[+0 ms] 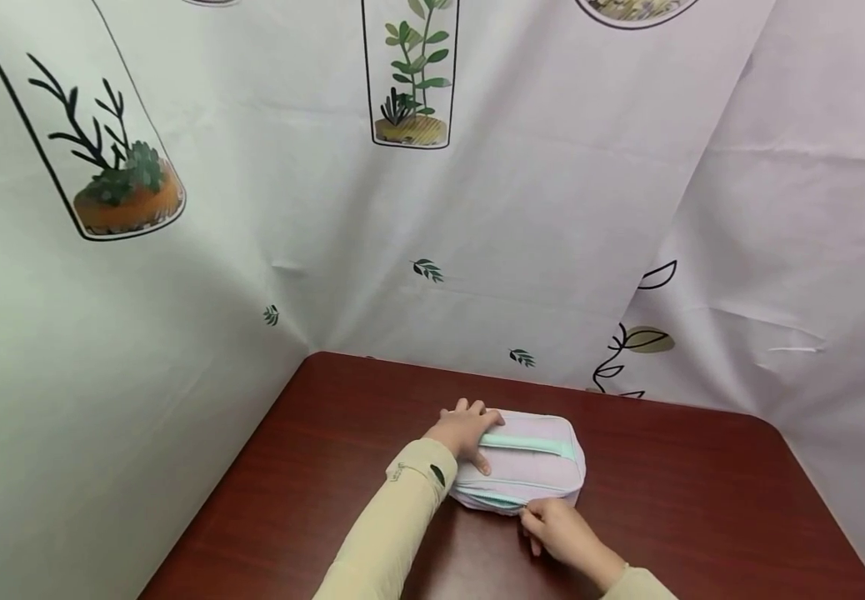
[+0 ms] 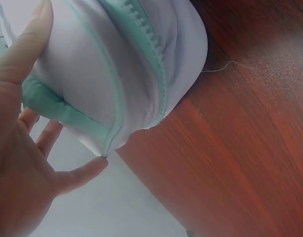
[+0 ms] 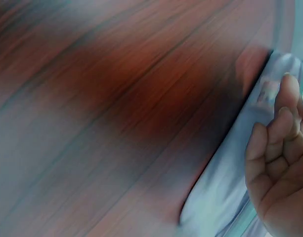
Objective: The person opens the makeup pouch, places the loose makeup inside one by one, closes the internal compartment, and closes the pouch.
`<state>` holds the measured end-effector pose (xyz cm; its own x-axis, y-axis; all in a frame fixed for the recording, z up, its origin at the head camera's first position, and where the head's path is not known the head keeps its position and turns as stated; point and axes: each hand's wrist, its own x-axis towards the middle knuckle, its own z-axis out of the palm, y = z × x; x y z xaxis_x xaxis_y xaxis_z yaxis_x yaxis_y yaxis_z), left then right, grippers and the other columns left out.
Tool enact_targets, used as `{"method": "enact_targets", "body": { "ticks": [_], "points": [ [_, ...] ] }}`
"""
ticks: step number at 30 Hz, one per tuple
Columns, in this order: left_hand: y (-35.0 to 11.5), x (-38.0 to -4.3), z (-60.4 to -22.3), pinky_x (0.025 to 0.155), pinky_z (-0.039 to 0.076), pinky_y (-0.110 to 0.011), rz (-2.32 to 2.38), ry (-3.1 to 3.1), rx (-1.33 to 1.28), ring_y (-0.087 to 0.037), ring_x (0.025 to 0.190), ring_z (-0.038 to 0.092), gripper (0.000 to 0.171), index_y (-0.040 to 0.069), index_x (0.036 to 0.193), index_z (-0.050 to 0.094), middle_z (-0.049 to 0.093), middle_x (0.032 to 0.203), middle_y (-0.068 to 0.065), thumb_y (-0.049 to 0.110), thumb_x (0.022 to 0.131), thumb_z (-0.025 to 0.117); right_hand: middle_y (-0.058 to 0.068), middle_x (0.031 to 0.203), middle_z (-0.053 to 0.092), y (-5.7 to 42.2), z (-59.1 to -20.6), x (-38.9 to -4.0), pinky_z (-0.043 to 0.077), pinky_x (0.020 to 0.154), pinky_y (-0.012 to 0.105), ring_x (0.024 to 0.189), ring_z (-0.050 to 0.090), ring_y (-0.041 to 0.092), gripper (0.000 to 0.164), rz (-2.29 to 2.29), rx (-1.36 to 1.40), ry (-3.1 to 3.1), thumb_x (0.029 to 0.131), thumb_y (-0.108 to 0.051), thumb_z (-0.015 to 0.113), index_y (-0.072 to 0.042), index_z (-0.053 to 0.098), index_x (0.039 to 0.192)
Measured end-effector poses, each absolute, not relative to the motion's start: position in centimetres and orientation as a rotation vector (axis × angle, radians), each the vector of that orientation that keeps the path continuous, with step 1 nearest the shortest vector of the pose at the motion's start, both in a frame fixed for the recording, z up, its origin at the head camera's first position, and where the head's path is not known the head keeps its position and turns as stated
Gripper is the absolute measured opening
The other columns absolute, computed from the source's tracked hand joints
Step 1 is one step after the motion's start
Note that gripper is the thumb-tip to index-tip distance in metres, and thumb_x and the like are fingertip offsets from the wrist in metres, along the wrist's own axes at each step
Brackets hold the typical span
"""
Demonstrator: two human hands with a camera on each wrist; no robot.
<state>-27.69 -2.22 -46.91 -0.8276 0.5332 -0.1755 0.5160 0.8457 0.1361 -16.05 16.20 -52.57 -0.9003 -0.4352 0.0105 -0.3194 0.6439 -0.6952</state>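
Observation:
A pale lilac zippered pouch (image 1: 530, 462) with a mint-green carry strap (image 1: 530, 445) lies on the table. My left hand (image 1: 465, 432) rests over its left end with the fingers spread. In the left wrist view the thumb lies on the top panel, and one fingertip of the left hand (image 2: 30, 163) touches a corner seam. Along the near side the mint zipper (image 1: 496, 500) is partly parted at the left. At the right end of that gap my right hand (image 1: 562, 531) pinches the zipper pull, which its fingers hide. Curled fingers of the right hand (image 3: 282, 168) show beside the pouch's side (image 3: 225, 182).
The dark red-brown wooden table (image 1: 672, 492) has rounded far corners. White fabric (image 1: 552, 208) printed with plants hangs behind the table and along its sides. A loose thread (image 2: 225, 66) sticks out by the pouch in the left wrist view.

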Motion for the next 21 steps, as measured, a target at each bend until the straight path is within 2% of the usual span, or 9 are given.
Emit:
{"method": "enact_targets", "body": {
  "ticks": [6,10,14,18,21],
  "points": [
    [-2.2,-27.5,-47.1,0.084,0.039,-0.048,0.114,2.848,0.804,-0.020,0.108,0.040,0.082,0.033,0.130,0.047,0.046,0.123,0.002,0.053,0.057,0.078,-0.013,0.043,0.046,13.9,-52.7,-16.5,0.034,0.045,0.020,0.040,0.041,0.001,0.033,-1.054,-0.672,2.738,0.092,-0.013,0.051,-0.013,0.055,0.059],
    [-1.6,-27.3,-47.8,0.083,0.038,-0.049,0.105,2.873,0.771,-0.022,0.110,0.039,0.080,0.034,0.131,0.046,0.046,0.123,0.001,0.058,0.060,0.075,-0.015,0.047,0.042,15.0,-52.6,-16.7,0.033,0.045,0.021,0.042,0.037,0.000,0.032,-0.953,-0.612,2.838,0.087,-0.012,0.054,-0.017,0.050,0.055],
    [-0.9,-26.7,-48.5,0.081,0.038,-0.050,-0.002,2.939,0.720,-0.025,0.111,0.041,0.074,0.027,0.131,0.047,0.046,0.124,-0.004,0.070,0.072,0.059,-0.011,0.062,0.043,17.4,-52.3,-18.0,0.036,0.051,0.023,0.053,0.039,0.002,0.030,-0.914,-0.506,3.003,0.082,-0.009,0.058,-0.018,0.048,0.055],
    [-0.1,-25.7,-48.1,0.078,0.044,-0.043,-0.028,2.949,0.637,-0.025,0.102,0.052,0.072,0.014,0.127,0.050,0.051,0.117,-0.010,0.070,0.081,0.046,-0.002,0.082,0.057,19.8,-52.0,-20.8,0.046,0.070,0.033,0.075,0.056,0.014,0.021,-0.908,-0.347,3.092,0.085,-0.007,0.058,-0.012,0.063,0.066],
    [0.3,-24.8,-47.0,0.071,0.047,-0.038,0.011,2.886,0.579,-0.023,0.090,0.058,0.072,0.007,0.122,0.052,0.055,0.108,-0.012,0.065,0.079,0.056,0.009,0.095,0.065,21.1,-51.7,-23.0,0.045,0.083,0.043,0.092,0.060,0.028,0.018,-0.879,-0.260,3.074,0.090,-0.010,0.055,-0.005,0.070,0.084]
  ]
}}
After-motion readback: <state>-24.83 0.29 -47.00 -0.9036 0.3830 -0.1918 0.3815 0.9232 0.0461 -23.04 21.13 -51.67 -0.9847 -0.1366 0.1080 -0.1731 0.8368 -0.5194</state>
